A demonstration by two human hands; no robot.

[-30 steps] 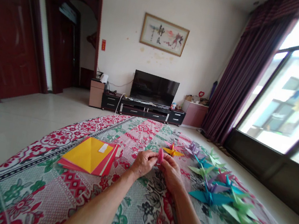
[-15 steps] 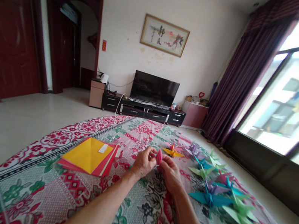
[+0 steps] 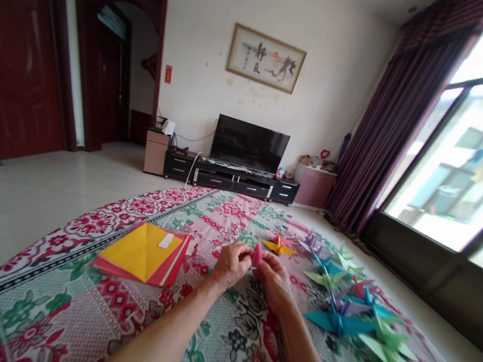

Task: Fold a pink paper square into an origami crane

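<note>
A small folded piece of pink paper [image 3: 257, 255] is held upright between my two hands, above the middle of the table. My left hand [image 3: 232, 262] pinches it from the left with fingers curled in. From the right, my right hand [image 3: 272, 275] grips its lower part between thumb and fingers. The fingers hide the paper's lower end. Just beyond my right hand sits a yellow paper crane [image 3: 279, 247] with a pink one behind it. Left of my hands lies a stack of square paper, a yellow creased sheet [image 3: 144, 251] on top.
Several folded cranes in purple, green and blue spread along the right side, among them a blue crane [image 3: 340, 322] and a green crane [image 3: 397, 355]. A floral tablecloth [image 3: 75, 314] covers the round table. Beyond stand a television [image 3: 250, 144] and a low black cabinet [image 3: 234, 181].
Both hands stay in nearly the same place around the pink paper. The left fingers have shifted slightly against it. The stack and the cranes have not moved.
</note>
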